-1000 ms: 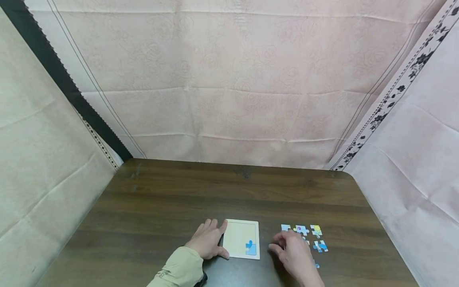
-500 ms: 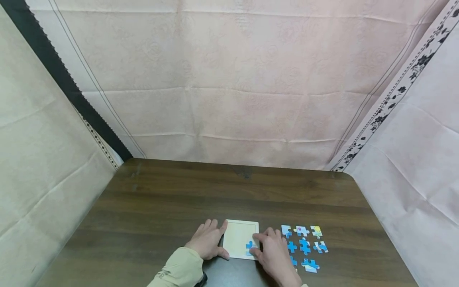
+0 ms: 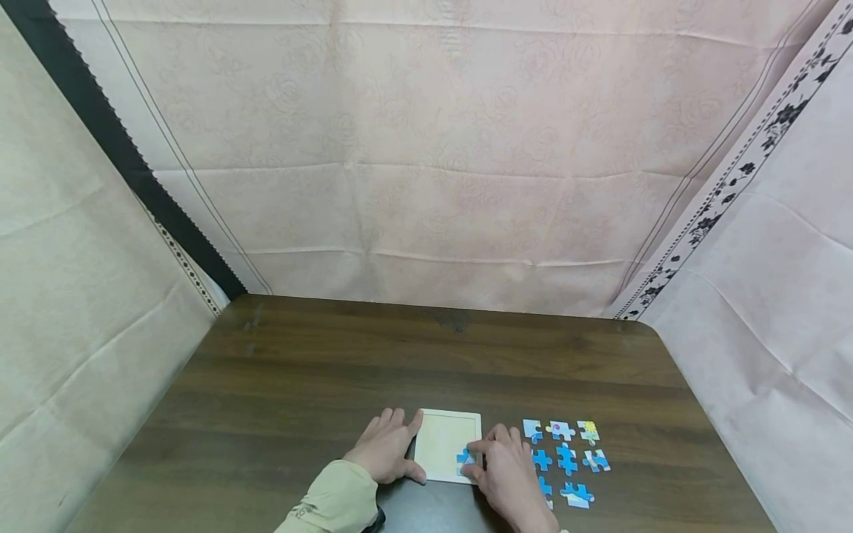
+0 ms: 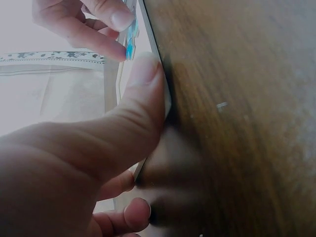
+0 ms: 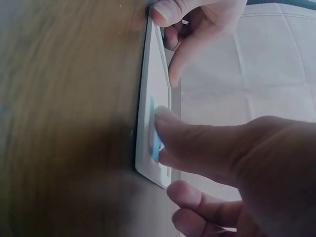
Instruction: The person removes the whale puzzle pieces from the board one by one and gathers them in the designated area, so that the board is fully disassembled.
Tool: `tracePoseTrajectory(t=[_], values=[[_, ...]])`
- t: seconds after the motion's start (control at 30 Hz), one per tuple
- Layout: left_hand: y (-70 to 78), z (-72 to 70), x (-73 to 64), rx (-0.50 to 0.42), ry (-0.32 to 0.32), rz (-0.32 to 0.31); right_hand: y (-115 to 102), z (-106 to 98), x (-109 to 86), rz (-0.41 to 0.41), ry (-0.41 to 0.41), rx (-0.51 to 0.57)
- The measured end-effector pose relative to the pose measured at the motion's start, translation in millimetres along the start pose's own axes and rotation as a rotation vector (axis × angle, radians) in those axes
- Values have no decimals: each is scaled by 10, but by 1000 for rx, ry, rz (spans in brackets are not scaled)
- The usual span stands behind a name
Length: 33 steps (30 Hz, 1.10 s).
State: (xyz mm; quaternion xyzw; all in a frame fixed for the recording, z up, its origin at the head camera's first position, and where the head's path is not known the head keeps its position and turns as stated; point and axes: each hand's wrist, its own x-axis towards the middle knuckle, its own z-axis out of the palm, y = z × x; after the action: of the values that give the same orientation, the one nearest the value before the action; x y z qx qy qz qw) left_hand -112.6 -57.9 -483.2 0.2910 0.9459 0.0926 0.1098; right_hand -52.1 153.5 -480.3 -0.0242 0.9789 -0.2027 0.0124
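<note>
A pale square puzzle tray [image 3: 440,438] lies on the table with a blue jigsaw piece [image 3: 463,458] in its near right corner. My left hand [image 3: 385,448] holds the tray's left side, thumb at the near corner and index finger at the far one; the thumb [image 4: 143,74] presses the edge in the left wrist view. Over the corner piece, my right hand [image 3: 508,470] pinches it between thumb and index finger, partly covering it. In the right wrist view, those fingers [image 5: 177,131] meet the blue piece [image 5: 155,148] inside the rim.
Right of the tray, several loose jigsaw pieces [image 3: 566,459] lie in rough rows, a few partly behind the right hand. The brown wooden table [image 3: 320,370] is bordered by pale cloth [image 3: 426,185] at the back and on both sides.
My right hand has moved left from the loose pieces to the tray's corner piece, uncovering several pieces. Over the last half second it shifts only slightly. The left hand stays on the tray.
</note>
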Motion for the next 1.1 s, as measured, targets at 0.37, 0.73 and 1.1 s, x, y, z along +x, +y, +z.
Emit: tracePoseTrajectory(t=[0.37,0.73,1.1], values=[[10,-18,-7,-8,-14,-13,-50,-26,1,37,-24,25],[15,-27,-14,-10,-7,-8,-71,-12,28,59,-40,-2],[3,-10,3,-28,-20,-17,-68,11,75,40,-70,-26]])
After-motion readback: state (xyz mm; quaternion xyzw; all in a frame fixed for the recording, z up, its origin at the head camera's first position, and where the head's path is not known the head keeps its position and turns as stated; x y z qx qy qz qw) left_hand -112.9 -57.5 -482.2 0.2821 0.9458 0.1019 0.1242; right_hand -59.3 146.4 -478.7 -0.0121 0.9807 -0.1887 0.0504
